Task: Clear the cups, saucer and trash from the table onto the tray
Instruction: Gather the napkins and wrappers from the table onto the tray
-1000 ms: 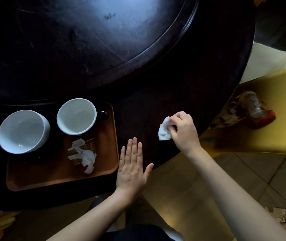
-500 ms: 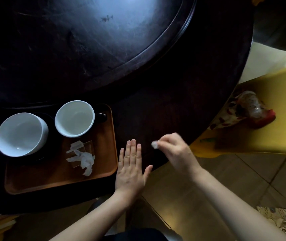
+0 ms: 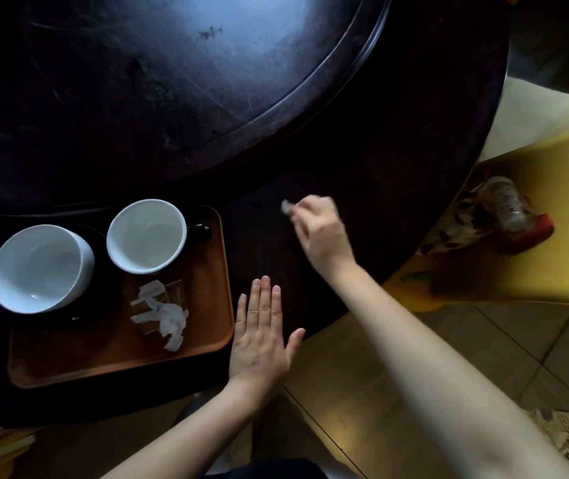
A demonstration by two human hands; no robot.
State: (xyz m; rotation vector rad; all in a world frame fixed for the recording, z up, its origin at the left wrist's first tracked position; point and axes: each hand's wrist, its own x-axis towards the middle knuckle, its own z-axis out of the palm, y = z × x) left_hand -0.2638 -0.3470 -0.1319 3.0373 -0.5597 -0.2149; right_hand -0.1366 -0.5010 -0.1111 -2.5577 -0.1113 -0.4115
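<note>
An orange-brown tray [image 3: 203, 344] sits at the near left of the dark round table [image 3: 397, 160]. On it stand a white handleless cup [image 3: 39, 267] on a dark saucer [image 3: 79, 318] and a white cup with a dark handle [image 3: 146, 235]. Crumpled white paper and a clear wrapper [image 3: 164, 312] lie on the tray in front of the cups. My left hand [image 3: 260, 335] rests flat and open on the table beside the tray's right edge. My right hand [image 3: 321, 229], blurred, pinches a small white tissue scrap [image 3: 286, 206] above the table, right of the tray.
A raised dark turntable [image 3: 172, 81] fills the table's middle. A yellow chair [image 3: 535, 257] at right holds a plastic bottle [image 3: 504, 202] on red patterned cloth. Tiled floor lies below the table's near edge.
My right hand lifted the tissue off the table, drew it toward me, then swung it left and forward toward the tray. The tissue is now bunched small. My left hand stayed flat.
</note>
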